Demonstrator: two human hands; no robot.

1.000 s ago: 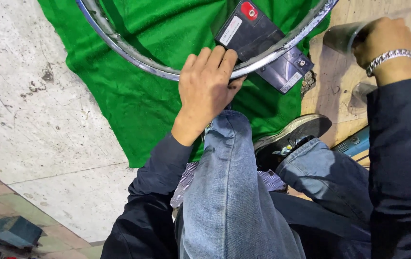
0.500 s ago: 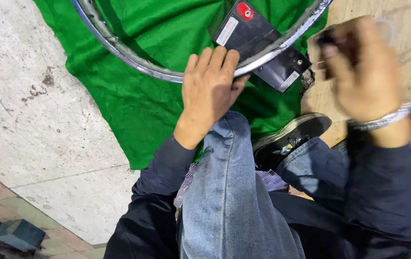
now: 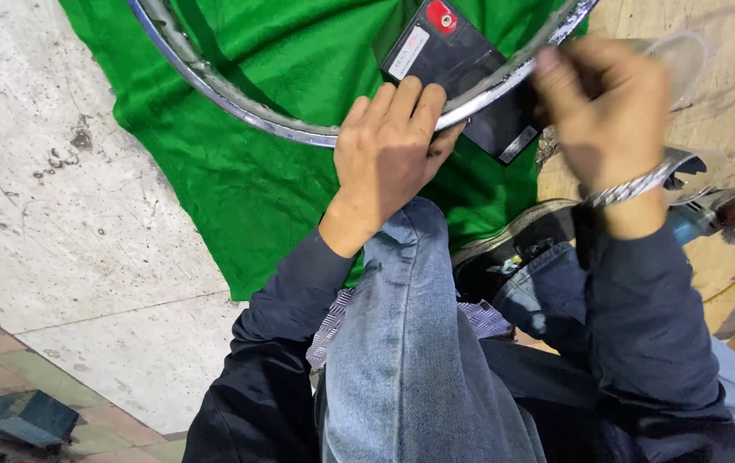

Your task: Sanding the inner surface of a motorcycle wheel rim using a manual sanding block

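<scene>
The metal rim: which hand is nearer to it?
Left. The left hand rests on the metal rim, fingers over its edge. The right hand is raised beside it, blurred; contact cannot be told.

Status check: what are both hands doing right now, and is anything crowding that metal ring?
Left hand pressed flat on metal ring. Right hand raised, blurred, grip unclear. Black box lies under the ring on green cloth.

There are two hands, the left hand [image 3: 389, 141] and the right hand [image 3: 612, 111]. There is one shiny metal ring [image 3: 213, 86], one green cloth [image 3: 239, 180] and one black box [image 3: 462, 60] with one red dot. There is one shoe [image 3: 513, 244], one silver bracelet [image 3: 633, 187] and one power tool [image 3: 719, 214].
</scene>
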